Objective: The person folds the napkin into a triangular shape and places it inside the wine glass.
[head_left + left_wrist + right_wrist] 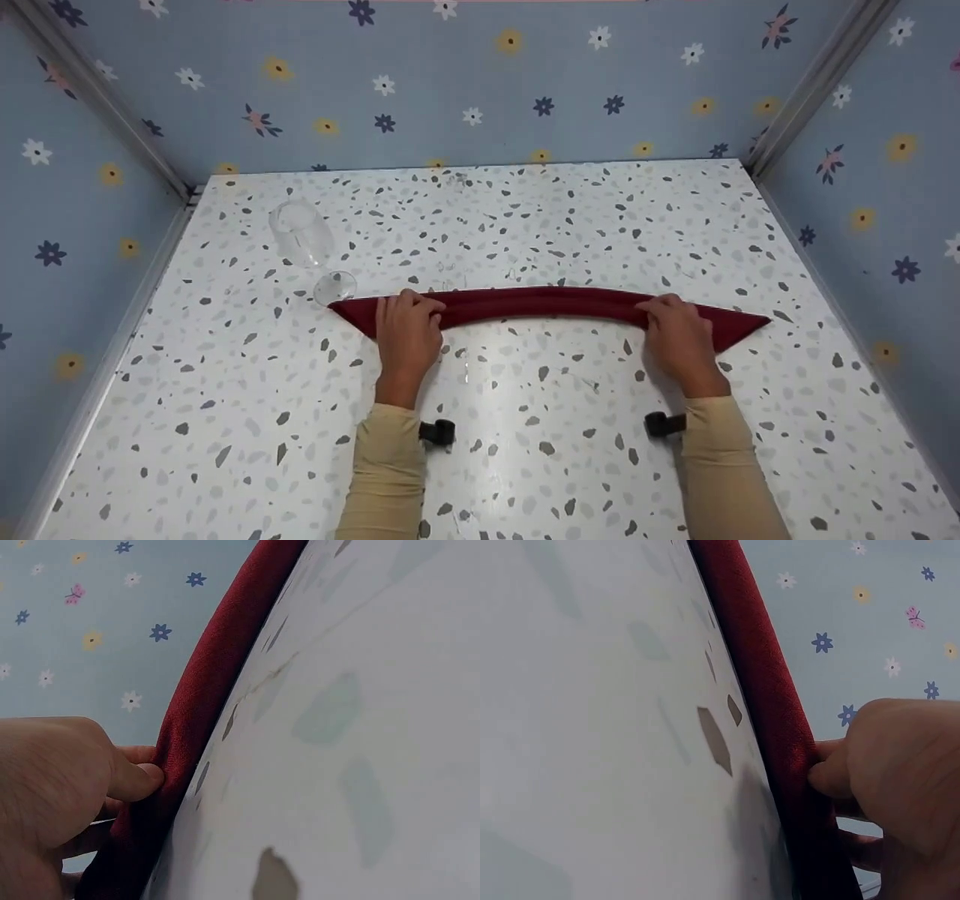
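A dark red cloth, folded into a long narrow band with pointed ends, lies across the table and bows slightly away from me in the middle. My left hand grips it near its left end, and my right hand grips it near its right end. In the left wrist view the thumb presses against the rolled near edge of the cloth. The right wrist view shows the other thumb on the same rounded edge, with fingers behind the cloth.
A clear stemmed glass lies on its side at the left, its foot close to the cloth's left tip. The speckled white table is bounded by blue flowered panels at the back and both sides.
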`<state>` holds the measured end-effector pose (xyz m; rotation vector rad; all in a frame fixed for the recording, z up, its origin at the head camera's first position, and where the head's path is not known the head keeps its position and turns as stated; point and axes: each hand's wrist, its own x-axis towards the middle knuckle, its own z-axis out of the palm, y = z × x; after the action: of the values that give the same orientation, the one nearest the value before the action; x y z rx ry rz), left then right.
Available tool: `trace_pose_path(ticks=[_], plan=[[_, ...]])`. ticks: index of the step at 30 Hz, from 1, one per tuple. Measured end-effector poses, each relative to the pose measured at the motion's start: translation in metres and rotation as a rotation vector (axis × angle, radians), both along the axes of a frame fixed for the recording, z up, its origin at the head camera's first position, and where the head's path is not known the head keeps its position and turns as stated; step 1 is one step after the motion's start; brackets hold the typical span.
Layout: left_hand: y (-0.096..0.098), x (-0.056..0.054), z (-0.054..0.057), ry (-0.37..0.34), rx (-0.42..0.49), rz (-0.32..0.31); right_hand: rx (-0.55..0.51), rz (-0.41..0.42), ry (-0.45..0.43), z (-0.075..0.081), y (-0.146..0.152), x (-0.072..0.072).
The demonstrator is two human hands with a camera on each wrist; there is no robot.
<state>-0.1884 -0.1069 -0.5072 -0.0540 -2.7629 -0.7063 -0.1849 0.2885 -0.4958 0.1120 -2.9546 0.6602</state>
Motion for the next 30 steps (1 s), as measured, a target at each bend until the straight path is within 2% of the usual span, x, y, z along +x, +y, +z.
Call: trace_pose_path(ticks=[5, 9, 12, 18, 25, 30], plan=[[0.003, 0.002, 0.003, -0.037, -0.066, -0.004, -0.049, -0.059, -0.02, -0.002, 0.002, 0.0], [0.004, 0.004, 0.007, -0.047, -0.072, -0.006, -0.12, -0.119, -0.012, -0.003, 0.003, -0.003], [0.004, 0.006, 0.008, -0.045, -0.069, -0.014, -0.118, -0.137, -0.008, -0.002, 0.003, -0.004], [0.004, 0.006, 0.008, -0.067, -0.086, -0.03, -0.077, -0.102, -0.022, -0.002, 0.003, -0.004], [-0.002, 0.006, 0.004, -0.075, -0.031, -0.059, -0.006, -0.032, -0.03, -0.001, 0.004, 0.002], [-0.004, 0.002, 0.002, -0.049, -0.036, -0.072, -0.014, -0.042, -0.034, 0.0, 0.006, 0.006]])
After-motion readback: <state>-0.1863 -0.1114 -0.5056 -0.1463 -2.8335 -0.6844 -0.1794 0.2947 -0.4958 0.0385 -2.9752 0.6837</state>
